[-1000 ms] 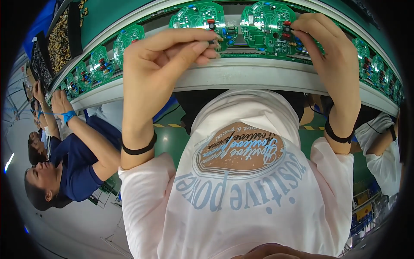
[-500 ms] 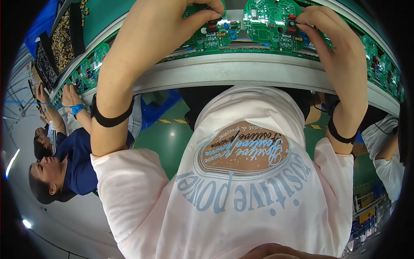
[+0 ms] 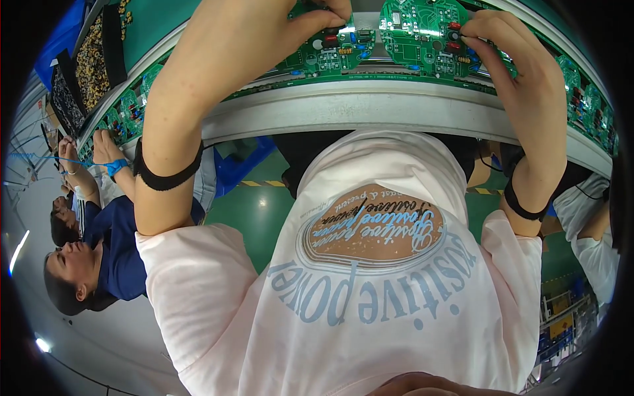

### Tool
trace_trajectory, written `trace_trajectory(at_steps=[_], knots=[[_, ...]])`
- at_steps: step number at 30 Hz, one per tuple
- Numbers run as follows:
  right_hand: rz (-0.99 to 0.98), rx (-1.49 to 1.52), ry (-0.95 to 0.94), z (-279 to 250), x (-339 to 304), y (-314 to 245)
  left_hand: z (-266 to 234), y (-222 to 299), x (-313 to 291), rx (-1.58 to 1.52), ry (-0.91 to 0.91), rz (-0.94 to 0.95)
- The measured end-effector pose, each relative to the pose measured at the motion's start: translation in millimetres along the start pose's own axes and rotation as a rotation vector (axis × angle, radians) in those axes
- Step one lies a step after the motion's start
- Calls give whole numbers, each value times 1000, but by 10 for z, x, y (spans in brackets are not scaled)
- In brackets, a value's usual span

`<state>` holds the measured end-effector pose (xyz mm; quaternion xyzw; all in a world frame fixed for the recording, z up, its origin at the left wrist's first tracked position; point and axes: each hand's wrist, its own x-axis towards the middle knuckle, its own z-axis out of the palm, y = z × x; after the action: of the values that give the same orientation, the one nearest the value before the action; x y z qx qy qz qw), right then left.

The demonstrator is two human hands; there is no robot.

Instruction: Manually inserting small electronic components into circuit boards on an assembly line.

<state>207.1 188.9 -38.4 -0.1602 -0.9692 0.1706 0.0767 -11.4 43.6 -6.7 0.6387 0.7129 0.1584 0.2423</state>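
Note:
My left hand (image 3: 297, 30) is over the left green circuit board (image 3: 323, 65), thumb and forefinger pinched near its upper parts. Whatever sits between those fingertips is mostly hidden. On the right circuit board (image 3: 413, 43), my right hand (image 3: 518, 49) has thumb and forefinger closed at a small black round component (image 3: 454, 37), between two red components (image 3: 454, 46). Both boards carry blue, red and striped parts along their facing sides and lie on the rail. Black bands (image 3: 170, 177) circle both my forearms.
A pale metal rail edge (image 3: 356, 113) runs in front of me, with more populated boards (image 3: 584, 99) along the line. At the left are bins of small yellowish parts (image 3: 94, 63). Co-workers (image 3: 99, 257) stand close on the left; another person (image 3: 588, 231) is at right.
Both circuit boards have shifted slightly to the right along the rail. My hands have moved along with them, fingers still pinched at the components.

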Motion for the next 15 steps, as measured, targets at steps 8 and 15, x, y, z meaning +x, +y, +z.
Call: trace_trajectory(at_steps=[8,15], knots=[[-87,153,72,104,-25,316,0,6,13,95,-11,65],[-196,155,102,125,-56,432,8,35,24,246,-48,122]])
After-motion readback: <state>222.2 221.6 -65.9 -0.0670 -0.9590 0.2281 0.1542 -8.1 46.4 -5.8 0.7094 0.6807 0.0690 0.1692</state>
